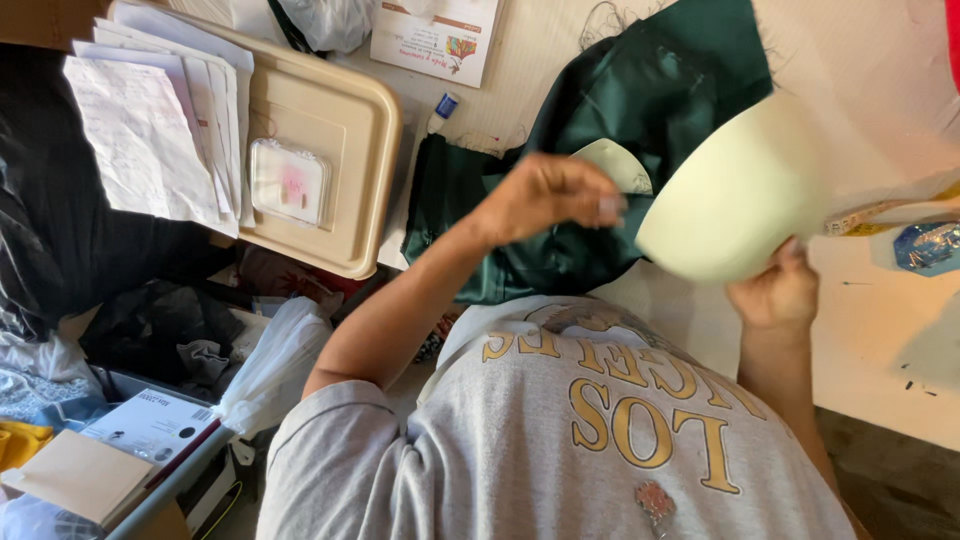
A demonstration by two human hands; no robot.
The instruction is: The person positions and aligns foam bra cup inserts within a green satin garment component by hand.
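The right hand (775,295) is closed on the lower edge of a pale cream foam cup piece (740,195), fingers curled around its rim from below, and holds it raised above the surface (890,330). The piece rises up and to the left from that hand; its broad curved face runs from lower left to upper right. The left hand (550,195) sits just left of the piece, fingers drawn together near its left edge and over the dark green satin fabric (640,100). Whether those fingers pinch the fabric, the foam or a small tool cannot be told. A second, smaller cream shape (620,160) shows against the green cloth just beyond the left fingertips. The left hand is nearer the fabric; the right alone carries the foam piece.

The pale surface bears a blue wrapper (930,245) at the right edge and a small blue-capped tube (443,108) near the fabric's left side. To the left, a beige plastic lid (350,130) carries loose papers (150,120) and a small clear box (288,180). Dark clothing, a white bag (270,365) and cardboard boxes (120,450) crowd the lower left.
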